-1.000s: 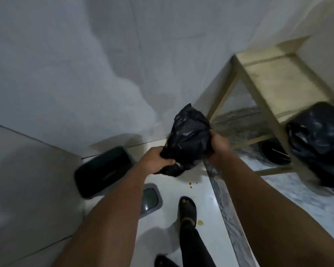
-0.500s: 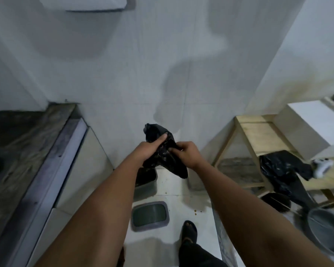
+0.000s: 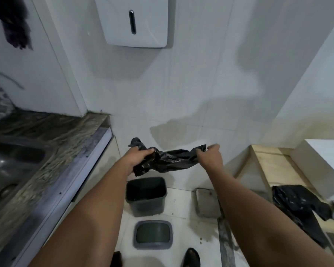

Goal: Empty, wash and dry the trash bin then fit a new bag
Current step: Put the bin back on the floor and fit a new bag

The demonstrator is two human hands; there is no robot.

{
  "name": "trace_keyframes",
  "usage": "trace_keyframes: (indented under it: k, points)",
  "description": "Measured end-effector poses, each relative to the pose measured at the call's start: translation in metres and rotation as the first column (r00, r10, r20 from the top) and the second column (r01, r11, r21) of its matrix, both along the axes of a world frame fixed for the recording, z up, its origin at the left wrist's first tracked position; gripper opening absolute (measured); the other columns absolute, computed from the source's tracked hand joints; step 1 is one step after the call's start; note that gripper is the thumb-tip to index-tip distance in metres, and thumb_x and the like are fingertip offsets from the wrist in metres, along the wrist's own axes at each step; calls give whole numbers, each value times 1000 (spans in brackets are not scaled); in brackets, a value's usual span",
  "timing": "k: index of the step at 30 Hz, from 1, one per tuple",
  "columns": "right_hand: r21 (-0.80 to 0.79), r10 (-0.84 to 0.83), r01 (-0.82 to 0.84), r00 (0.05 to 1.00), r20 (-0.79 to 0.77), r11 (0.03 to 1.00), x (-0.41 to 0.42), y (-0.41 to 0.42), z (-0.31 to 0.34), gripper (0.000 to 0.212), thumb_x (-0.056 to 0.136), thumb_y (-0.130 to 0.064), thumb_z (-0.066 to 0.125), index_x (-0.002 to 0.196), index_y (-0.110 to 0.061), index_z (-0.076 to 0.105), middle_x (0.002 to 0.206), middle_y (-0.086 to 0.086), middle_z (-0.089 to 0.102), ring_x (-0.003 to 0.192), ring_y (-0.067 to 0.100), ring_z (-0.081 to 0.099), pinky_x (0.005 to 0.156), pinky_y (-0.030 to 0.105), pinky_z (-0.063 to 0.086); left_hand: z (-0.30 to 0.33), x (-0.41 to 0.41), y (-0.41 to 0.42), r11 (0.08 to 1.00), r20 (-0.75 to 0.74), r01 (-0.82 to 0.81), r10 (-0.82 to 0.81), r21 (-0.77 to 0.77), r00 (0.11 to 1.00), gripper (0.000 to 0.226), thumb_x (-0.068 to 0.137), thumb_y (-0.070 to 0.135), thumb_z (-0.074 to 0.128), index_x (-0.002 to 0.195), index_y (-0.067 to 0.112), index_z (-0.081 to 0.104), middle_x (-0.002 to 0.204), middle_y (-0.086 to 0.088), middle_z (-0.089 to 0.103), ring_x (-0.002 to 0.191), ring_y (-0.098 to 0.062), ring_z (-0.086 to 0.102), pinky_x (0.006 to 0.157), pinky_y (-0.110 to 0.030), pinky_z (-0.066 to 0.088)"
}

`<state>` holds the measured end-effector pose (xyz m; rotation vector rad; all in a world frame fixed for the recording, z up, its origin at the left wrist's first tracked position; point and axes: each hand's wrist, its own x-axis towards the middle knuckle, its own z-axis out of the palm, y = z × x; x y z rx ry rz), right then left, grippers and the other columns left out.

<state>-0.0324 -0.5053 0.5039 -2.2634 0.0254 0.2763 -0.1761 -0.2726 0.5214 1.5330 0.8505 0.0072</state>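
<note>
Stretching a crumpled black bag (image 3: 169,160) between them, both hands are up at chest height: the left hand (image 3: 137,158) grips one bunched end, the right hand (image 3: 210,156) pinches the other, fingers curled tight round the film. The bin (image 3: 146,196) stands upright and bare just below the left hand, its lid (image 3: 152,235) flat on the floor nearer the feet. I judge this the last stage, opening the bag to line the bin. To do it well, find the mouth edge, not a side seam; rub the layers apart with thumb and finger, then shake it open. Thin film tears if yanked, so spread it gently before lowering it straight down over the rim.
</note>
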Motion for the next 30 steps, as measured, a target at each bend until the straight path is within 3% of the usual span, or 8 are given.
trace_keyframes:
  k: [3,6,14,17,21,24,26,30]
  points:
    - [152,241,-253,966,96,955,-12,27,20,43,91,-58,68,89,-15,67,92,4,73,89,24,69,77,32,48,8,6,-8,1000,0,11,-11,-15,1000,89,63,67,84,131,14,62,114,-10,75,96,-29,75,88,-48,61]
    - [261,473,-428,869,-143,865,-30,46,37,66,84,-78,62,101,-16,77,94,3,76,87,18,71,72,31,53,23,6,-25,996,-5,75,-75,-58,997,106,56,82,80,137,17,55,124,-8,71,108,-27,71,94,-46,58]
    - [451,357,-212,895,-266,867,-32,35,15,9,96,-19,62,93,-17,69,83,3,64,72,17,61,70,30,50,22,-11,-14,996,41,-91,92,-11,995,25,100,30,60,121,15,60,107,-8,71,90,-23,71,85,-41,61]
    - [559,202,15,924,-324,829,-31,25,13,10,93,-20,61,99,-16,67,87,3,68,79,20,72,76,37,51,18,-29,-4,984,-205,62,-26,170,978,20,95,23,67,102,5,63,86,-10,69,70,-20,64,68,-26,58]
    - [641,214,91,899,-382,762,-39,27,20,12,83,-12,55,87,-12,66,70,3,63,61,20,60,61,29,44,17,-50,0,822,-644,562,-477,-88,598,47,90,55,70,111,13,70,103,-4,75,80,-15,71,86,-34,60]
    - [625,211,88,897,-389,776,-48,37,23,12,77,-8,54,73,-10,65,67,9,57,57,24,54,65,34,46,18,-45,9,836,-575,451,-212,312,790,85,72,85,63,110,9,67,105,-8,73,81,-20,69,71,-32,57]
    - [613,215,68,901,-376,787,-52,41,23,19,84,-9,53,67,-12,61,66,9,56,58,24,55,66,33,47,18,-41,14,706,-378,259,13,659,926,97,59,96,58,113,15,60,114,-6,68,97,-27,65,79,-37,54]
    - [697,320,51,863,-391,715,-54,42,22,37,92,-24,46,56,-15,50,58,4,50,54,20,49,57,28,43,-5,-35,15,588,-449,503,-249,633,858,124,59,79,78,158,37,17,167,-5,18,153,-36,16,119,-59,23]
